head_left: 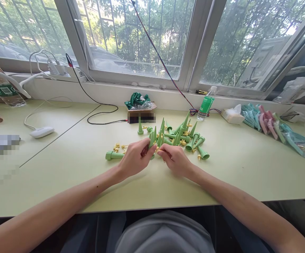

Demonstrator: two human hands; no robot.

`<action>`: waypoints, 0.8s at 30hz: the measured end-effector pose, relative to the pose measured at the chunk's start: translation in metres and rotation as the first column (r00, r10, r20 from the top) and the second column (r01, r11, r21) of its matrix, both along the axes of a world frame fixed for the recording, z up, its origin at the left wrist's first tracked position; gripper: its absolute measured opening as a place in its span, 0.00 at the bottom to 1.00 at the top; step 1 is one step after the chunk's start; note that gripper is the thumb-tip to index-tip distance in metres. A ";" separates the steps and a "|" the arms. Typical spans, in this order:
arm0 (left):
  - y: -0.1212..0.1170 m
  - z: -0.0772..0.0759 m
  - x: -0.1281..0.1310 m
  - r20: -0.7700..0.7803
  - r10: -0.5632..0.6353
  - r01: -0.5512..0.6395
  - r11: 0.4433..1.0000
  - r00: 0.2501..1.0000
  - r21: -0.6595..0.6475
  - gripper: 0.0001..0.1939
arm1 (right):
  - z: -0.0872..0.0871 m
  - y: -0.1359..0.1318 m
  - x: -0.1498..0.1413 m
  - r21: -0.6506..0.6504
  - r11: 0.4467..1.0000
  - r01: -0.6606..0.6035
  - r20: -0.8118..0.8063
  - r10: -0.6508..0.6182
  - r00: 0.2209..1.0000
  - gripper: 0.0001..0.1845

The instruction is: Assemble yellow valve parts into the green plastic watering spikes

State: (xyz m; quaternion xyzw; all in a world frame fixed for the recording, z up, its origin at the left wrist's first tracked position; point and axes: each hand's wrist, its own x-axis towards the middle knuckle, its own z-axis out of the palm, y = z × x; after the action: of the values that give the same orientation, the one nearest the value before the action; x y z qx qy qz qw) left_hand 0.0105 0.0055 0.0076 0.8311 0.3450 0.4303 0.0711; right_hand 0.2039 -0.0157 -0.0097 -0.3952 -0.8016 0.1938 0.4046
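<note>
Over the middle of the table, my left hand [136, 156] is closed around a green plastic watering spike [151, 141], its tip pointing up. Close beside it, my right hand [176, 159] pinches a small yellow plastic valve [157, 149] against or near the spike; the fingers hide whether the two are joined. Behind both hands lies a loose pile of green spikes [177, 138], some upright and others on their sides. Small yellow valves [116, 147] are scattered among them. One green spike [112, 155] lies flat left of my left hand, partly covered by it.
At the back stand a small box with green plastic [139, 102], a water bottle [205, 105] and a tissue box [233, 115]. Bagged teal and pink items [269, 123] lie at the right. A white device [42, 132] and a black cable [89, 119] are on the left.
</note>
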 end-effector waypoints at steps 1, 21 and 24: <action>0.000 0.000 0.000 0.001 -0.003 0.003 1.000 1.000 -0.002 0.18 | 0.000 0.000 0.000 0.009 1.000 0.000 0.009 0.000 1.000 0.19; -0.001 0.004 0.000 0.171 -0.051 0.102 0.948 0.984 -0.303 0.18 | 0.002 -0.003 -0.002 -0.003 1.000 -0.002 -0.091 0.001 0.996 0.06; 0.000 0.005 0.000 0.241 -0.103 0.182 0.925 0.965 -0.333 0.17 | 0.003 -0.002 -0.002 0.001 1.000 -0.004 -0.095 0.004 0.995 0.06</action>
State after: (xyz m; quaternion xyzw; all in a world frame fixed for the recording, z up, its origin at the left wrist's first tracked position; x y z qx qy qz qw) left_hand 0.0100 0.0054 0.0123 0.7753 0.3447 0.4442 0.2877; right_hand 0.2019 -0.0176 -0.0070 -0.3835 -0.7824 0.2128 0.4422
